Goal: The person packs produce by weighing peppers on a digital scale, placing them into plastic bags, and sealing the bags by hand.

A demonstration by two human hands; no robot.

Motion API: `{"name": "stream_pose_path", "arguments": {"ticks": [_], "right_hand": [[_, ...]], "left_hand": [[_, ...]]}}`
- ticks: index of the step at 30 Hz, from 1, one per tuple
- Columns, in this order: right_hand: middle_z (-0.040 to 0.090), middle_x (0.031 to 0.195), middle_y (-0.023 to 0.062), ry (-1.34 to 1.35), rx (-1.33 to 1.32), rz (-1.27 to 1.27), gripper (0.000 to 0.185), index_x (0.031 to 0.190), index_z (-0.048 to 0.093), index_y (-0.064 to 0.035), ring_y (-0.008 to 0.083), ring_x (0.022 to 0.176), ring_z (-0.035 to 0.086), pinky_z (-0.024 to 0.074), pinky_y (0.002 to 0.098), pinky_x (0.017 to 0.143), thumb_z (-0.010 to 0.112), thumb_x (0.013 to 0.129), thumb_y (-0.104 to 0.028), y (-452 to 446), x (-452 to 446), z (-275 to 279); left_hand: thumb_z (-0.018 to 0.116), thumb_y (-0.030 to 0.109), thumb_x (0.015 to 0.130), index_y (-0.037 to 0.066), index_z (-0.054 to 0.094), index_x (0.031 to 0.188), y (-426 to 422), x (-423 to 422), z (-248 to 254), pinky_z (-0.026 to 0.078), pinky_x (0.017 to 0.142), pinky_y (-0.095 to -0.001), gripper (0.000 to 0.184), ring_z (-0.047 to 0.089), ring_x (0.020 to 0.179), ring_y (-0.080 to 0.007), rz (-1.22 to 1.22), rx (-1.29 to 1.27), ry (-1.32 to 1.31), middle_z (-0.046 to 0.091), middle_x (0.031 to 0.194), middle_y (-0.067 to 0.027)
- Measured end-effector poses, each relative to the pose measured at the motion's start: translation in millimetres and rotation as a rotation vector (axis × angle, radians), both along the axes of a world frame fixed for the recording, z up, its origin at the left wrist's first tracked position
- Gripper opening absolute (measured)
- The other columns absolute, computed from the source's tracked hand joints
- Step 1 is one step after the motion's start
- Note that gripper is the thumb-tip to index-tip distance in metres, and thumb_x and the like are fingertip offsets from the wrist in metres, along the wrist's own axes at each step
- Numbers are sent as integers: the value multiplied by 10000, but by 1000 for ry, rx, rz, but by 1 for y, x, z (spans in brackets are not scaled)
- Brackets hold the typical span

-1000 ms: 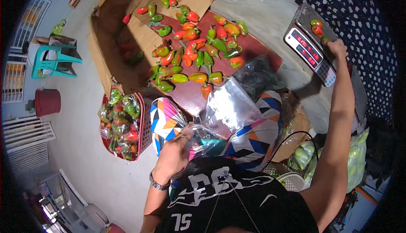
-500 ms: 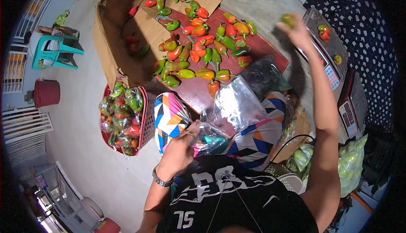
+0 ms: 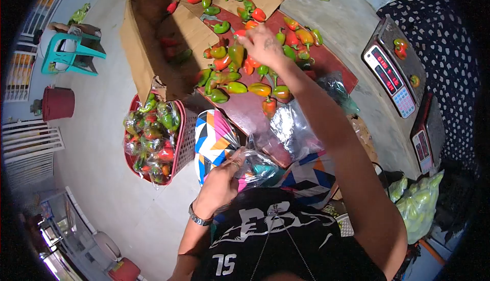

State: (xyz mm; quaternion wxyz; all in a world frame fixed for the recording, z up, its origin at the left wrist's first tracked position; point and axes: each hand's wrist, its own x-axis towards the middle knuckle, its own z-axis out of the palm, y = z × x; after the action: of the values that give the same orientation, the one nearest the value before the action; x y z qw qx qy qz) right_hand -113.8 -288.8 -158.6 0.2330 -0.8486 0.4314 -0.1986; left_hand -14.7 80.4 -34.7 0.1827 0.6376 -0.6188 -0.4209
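Head view, looking down: a red desk (image 3: 237, 110) is standing in front of the wearer, and loose red, green and orange peppers (image 3: 236, 88) are lying scattered across it and onto the opened cardboard box (image 3: 133, 51) at its left. The right hand (image 3: 264, 46) is reaching over the middle of the desk, its fingers bending down beside a red pepper (image 3: 240, 34); whether they are gripping anything, I cannot tell. The left hand (image 3: 219, 185) is pinching a clear plastic bag (image 3: 261, 164) at the near edge of the desk, above the patterned trousers (image 3: 213, 137).

Because the peppers are lying close together and looking smooth and rounded, a hurried pick could be nudging a neighbour loose, and one near the edge could be rolling to the floor. The right forearm is crossing low over the near side, so it could be brushing peppers or dragging the shiny plastic (image 3: 295, 130) there. The thin bag is depending on one pinch; a slack grip could be letting its mouth close, and a pepper's stem could be tearing it.

To the right of the desk, a lit digital scale (image 3: 390, 79) is carrying a red-and-green pepper (image 3: 400, 50) and a smaller one (image 3: 414, 81); a knock could be rolling either off. To the left, a pink basket (image 3: 184, 145) is holding bagged peppers (image 3: 153, 133), heaped high enough that a bump could be spilling some.
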Motion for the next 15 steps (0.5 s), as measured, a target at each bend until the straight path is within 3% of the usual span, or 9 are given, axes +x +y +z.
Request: {"name": "stream_pose_path", "arguments": {"ticks": [2, 3, 7, 10, 13, 14, 15], "right_hand": [[620, 1281, 199, 239, -194, -160, 505, 1282, 652, -73, 397, 1227, 572, 446, 515, 1064, 661, 935, -439, -8, -2, 4], [540, 1394, 181, 398, -85, -143, 576, 1347, 607, -93, 383, 1290, 529, 422, 516, 1090, 707, 873, -405, -20, -2, -5], [486, 1429, 236, 291, 145, -195, 632, 1360, 568, -82, 413, 1236, 565, 476, 502, 1058, 752, 796, -300, -44, 1, -13], [591, 1305, 254, 28, 43, -243, 575, 1261, 615, -51, 426, 1162, 609, 503, 498, 1023, 786, 770, -297, -48, -7, -21], [697, 1080, 210, -323, 121, -395, 444, 1126, 659, -24, 346, 961, 688, 567, 445, 871, 771, 812, -317, -55, -38, -6], [720, 929, 145, -737, 532, -399, 295, 1036, 682, -20, 243, 727, 664, 553, 352, 653, 704, 904, -283, -51, -52, 5], [714, 918, 126, -955, 754, -346, 262, 1055, 669, -17, 204, 681, 630, 515, 319, 594, 657, 945, -254, -54, -73, 8]], "left_hand": [[644, -124, 716, -33, 602, 1342, 2, 3, -1, 474, 1089, -408, 633, 534, 1346, -392, -4, -15, -9, 532, 1500, -186], [625, -128, 715, -31, 598, 1346, 3, 5, -3, 492, 1070, -417, 638, 539, 1331, -402, -10, -38, -16, 518, 1508, -188], [611, -131, 712, -30, 595, 1349, 1, 5, 1, 509, 1052, -429, 645, 546, 1313, -413, -16, -54, -40, 503, 1517, -191], [603, -131, 711, -30, 597, 1348, -1, 3, 1, 518, 1037, -424, 645, 556, 1301, -415, -14, -33, -41, 498, 1522, -191], [589, -134, 706, -33, 597, 1349, -6, -3, 4, 526, 1022, -415, 651, 569, 1286, -414, -26, -38, -41, 496, 1524, -190], [585, -135, 704, -33, 597, 1349, -7, -4, 2, 529, 1016, -413, 653, 574, 1280, -412, -32, -57, -38, 496, 1524, -189], [580, -136, 703, -34, 597, 1350, -8, -5, 0, 532, 1010, -411, 655, 578, 1275, -410, -41, -74, -36, 497, 1524, -188]]}}
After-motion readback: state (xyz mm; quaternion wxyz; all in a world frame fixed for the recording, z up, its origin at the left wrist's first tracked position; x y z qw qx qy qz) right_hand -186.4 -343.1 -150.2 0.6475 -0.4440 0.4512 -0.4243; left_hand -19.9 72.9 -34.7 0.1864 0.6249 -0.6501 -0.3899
